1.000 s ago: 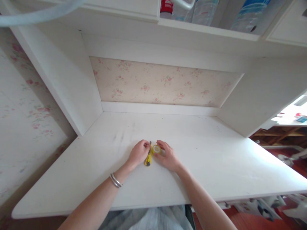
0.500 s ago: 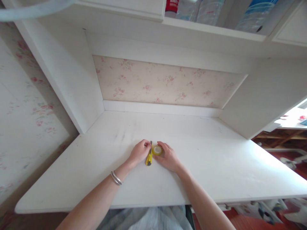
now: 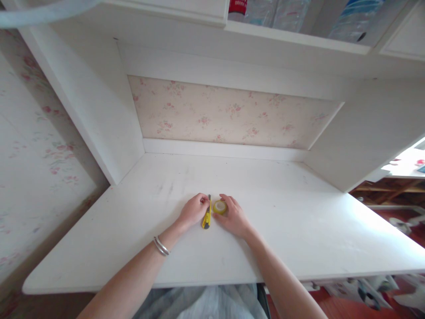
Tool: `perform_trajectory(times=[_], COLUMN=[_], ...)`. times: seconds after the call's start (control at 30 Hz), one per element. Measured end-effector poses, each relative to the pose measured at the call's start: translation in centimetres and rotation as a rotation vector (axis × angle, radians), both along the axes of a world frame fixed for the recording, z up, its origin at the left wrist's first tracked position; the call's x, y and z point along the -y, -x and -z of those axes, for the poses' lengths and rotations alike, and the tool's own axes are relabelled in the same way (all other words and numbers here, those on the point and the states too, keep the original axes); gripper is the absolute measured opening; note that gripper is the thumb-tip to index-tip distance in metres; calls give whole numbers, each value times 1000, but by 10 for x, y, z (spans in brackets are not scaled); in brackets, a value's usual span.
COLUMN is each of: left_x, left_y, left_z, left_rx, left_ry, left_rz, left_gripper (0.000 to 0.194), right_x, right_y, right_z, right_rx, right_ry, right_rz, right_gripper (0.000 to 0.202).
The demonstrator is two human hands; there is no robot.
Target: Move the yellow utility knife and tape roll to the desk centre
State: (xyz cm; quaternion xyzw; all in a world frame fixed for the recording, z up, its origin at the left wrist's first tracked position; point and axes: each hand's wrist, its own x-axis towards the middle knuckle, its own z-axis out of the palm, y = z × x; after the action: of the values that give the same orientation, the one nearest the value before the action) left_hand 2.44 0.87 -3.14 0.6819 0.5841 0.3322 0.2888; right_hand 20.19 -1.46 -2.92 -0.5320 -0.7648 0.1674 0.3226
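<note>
Near the middle of the white desk [image 3: 288, 230], a yellow and dark-grey utility knife [image 3: 206, 218] points away from me. My left hand [image 3: 193, 208] is curled closed at its left side, with thumb and fingertips against its upper part. To the right of the knife is a small roll of yellow tape [image 3: 219, 207], seen from above with a pale core. My right hand [image 3: 234, 217] curves around the roll, thumb on the near side and fingers on the far side. A small gap separates knife and roll. Two silver bangles [image 3: 161, 246] circle my left wrist.
Floral wallpaper [image 3: 212, 113] backs the desk between white side panels [image 3: 89, 102]. Overhead, a low shelf [image 3: 292, 37] holds clear plastic bottles [image 3: 292, 13] and a red-labelled bottle [image 3: 237, 9]. Dark smudges [image 3: 171, 188] mark the desktop.
My right hand and the tape roll have shifted slightly right, widening the gap to the knife. My left hand and the knife stay nearly in place.
</note>
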Motion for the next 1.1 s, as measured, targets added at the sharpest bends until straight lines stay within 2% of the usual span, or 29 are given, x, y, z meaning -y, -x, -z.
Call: perform_trajectory(times=[0.3, 0.57, 0.83, 1.1], left_x=[-1, 0, -1, 3], left_y=[0, 0, 0, 1], left_z=[3, 2, 3, -6], left_rx=[-8, -17, -24, -64], left_ry=[-7, -8, 21, 15], left_rz=[4, 3, 5, -26], left_gripper=[18, 19, 20, 20], right_x=[0, 1, 1, 1], right_y=[0, 0, -1, 2], right_z=[-3, -4, -4, -2], right_rx=[-12, 14, -13, 20], right_ry=[76, 41, 67, 50], right_rz=[31, 19, 44, 70], right_gripper=[54, 62, 54, 58])
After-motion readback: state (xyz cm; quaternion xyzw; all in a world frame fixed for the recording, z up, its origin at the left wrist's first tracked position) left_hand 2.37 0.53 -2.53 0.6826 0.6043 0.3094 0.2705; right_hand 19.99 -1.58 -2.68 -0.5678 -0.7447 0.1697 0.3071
